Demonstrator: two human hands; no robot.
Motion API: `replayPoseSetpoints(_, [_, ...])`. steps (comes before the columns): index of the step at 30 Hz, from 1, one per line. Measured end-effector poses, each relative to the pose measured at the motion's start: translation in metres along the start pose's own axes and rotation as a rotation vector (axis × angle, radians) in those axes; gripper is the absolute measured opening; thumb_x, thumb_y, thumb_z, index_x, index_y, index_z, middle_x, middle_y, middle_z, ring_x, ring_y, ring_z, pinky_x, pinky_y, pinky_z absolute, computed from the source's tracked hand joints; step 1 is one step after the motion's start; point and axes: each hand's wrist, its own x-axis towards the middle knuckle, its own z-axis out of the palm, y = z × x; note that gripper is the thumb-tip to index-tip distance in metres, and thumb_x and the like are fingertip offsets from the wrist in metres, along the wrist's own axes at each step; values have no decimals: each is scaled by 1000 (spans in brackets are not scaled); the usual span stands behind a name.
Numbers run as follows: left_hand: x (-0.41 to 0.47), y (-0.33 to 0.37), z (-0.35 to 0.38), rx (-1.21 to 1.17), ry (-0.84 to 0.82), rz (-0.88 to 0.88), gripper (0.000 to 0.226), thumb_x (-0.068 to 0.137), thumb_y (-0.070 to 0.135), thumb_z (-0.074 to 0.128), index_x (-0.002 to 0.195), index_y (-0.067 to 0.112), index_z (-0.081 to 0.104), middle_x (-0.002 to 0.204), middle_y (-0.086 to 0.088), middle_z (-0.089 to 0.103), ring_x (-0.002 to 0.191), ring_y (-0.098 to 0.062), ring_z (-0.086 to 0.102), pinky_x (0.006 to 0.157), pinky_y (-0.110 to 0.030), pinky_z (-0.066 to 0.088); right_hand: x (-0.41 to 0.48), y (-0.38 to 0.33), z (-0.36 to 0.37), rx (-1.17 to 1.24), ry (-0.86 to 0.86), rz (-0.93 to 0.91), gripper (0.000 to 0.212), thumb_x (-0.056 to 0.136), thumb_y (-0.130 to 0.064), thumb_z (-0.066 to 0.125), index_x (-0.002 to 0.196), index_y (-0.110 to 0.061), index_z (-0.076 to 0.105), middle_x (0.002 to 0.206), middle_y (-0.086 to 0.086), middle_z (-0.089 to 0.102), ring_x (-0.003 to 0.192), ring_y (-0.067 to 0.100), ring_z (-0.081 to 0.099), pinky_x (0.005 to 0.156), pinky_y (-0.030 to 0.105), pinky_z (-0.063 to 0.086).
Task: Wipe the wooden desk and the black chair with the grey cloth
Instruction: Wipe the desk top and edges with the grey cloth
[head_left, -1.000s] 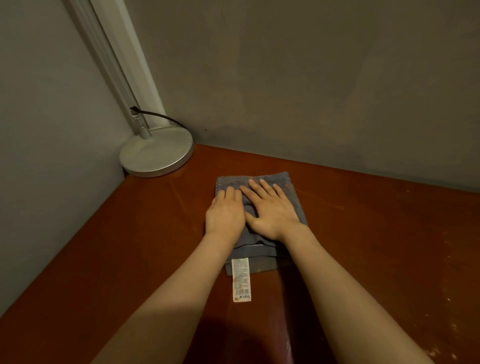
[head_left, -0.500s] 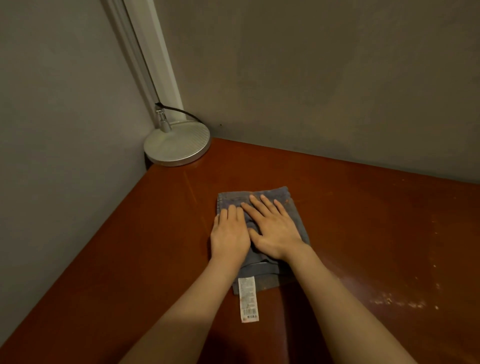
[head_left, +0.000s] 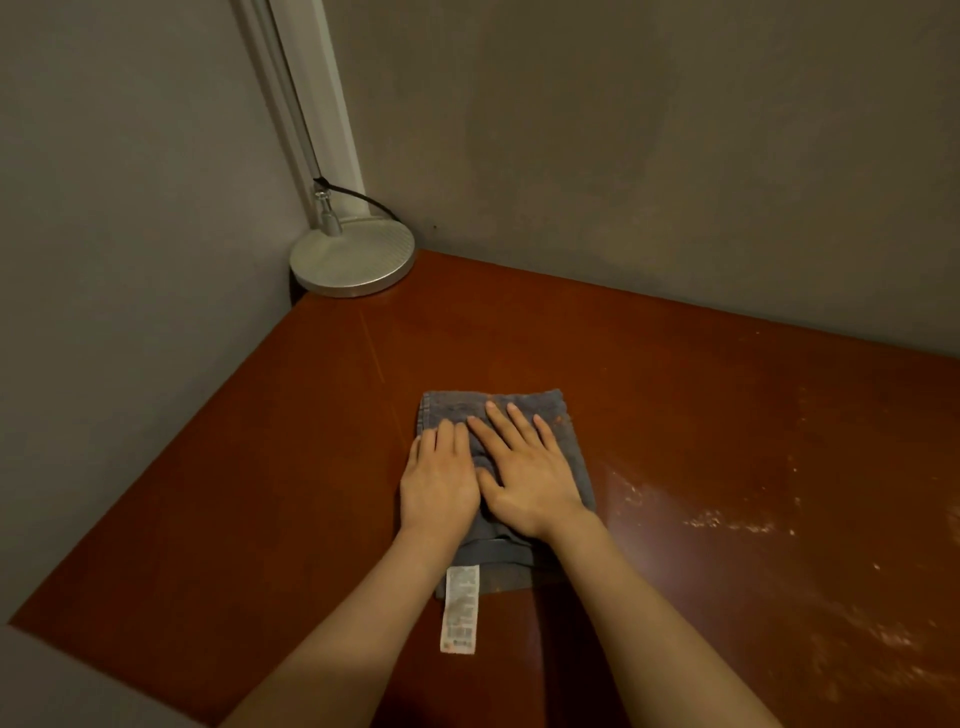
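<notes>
Grey cloth: 1 | wooden desk: 1 | hands: 2, left hand, right hand flat, pressing cloth

The reddish-brown wooden desk carries a round silver metal lamp base at its far left corner; a folded grey cloth lies flat near the middle, its white printed label trailing onto the wood on the near side; pale scuffs mark the right.

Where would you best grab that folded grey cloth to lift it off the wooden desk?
Probably its right edge: the folded grey cloth lies flat on the wooden desk, with the left hand and right hand pressing its middle. Pinch the stacked layers there, coming in from the right; the white label alone looks flimsy.
</notes>
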Motion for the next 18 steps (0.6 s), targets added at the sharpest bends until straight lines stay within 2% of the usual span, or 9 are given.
replayPoseSetpoints(4, [-24,8,3,6,-12,-16,49,101,21,23,147,6,13,145,-8,28,130,-24,31,112,-29,20,-25,-4,2,-4,-4,-7,68,85,-47,13,151,-29,9,159,-3,-2,146,15,-10,114,34,-15])
replayPoseSetpoints(7, [-42,16,3,14,-9,-16,50,100,21,22,147,5,15,145,-8,29,130,-24,32,112,-29,20,-44,-4,5,4,-3,-3,68,86,-46,15,151,-29,10,159,-3,-2,146,16,-10,115,35,-14])
replayPoseSetpoints(9, [-55,24,3,3,-3,-21,52,98,21,13,146,4,18,145,-9,31,129,-24,34,112,-30,22,-59,-3,7,0,-2,-2,69,85,-48,13,151,-29,10,159,-3,-2,146,15,-10,115,35,-14])
replayPoseSetpoints(11, [-70,31,4,-12,-2,-23,53,95,20,16,143,3,30,138,-9,41,123,-24,42,109,-30,29,-74,-2,9,-16,-1,-5,74,81,-52,5,151,-30,10,159,-4,-2,146,15,-10,114,33,-15])
replayPoseSetpoints(13, [-84,38,6,-19,26,-25,49,86,20,31,125,4,56,116,-8,61,101,-22,60,93,-29,46,-89,-2,10,-28,-10,-15,82,74,-55,-4,151,-31,8,159,-4,-3,146,15,-10,113,32,-16])
replayPoseSetpoints(14, [-92,42,2,-25,25,-18,47,81,22,37,116,5,64,106,-8,67,92,-21,64,86,-29,51,-96,-3,10,-35,-16,-23,84,72,-56,-6,151,-31,7,159,-4,-3,146,15,-11,112,32,-17])
replayPoseSetpoints(15, [-98,44,1,-46,12,-29,46,81,22,40,116,4,64,107,-10,67,94,-22,64,86,-30,51,-103,-3,10,-37,-23,-27,84,71,-56,-7,151,-31,6,159,-4,-4,146,14,-12,112,31,-17])
replayPoseSetpoints(16, [-104,44,3,-68,-9,-42,47,86,21,40,126,2,57,120,-13,62,106,-25,60,94,-32,47,-109,-4,10,-37,-28,-28,85,71,-56,-7,151,-31,5,159,-4,-5,145,14,-13,112,31,-17])
replayPoseSetpoints(18, [-112,49,7,-109,-72,-31,51,99,20,32,146,2,25,149,-14,32,136,-26,33,114,-33,23,-122,-5,9,-39,-34,-29,85,71,-56,-7,151,-31,4,159,-4,-6,145,14,-13,111,30,-18])
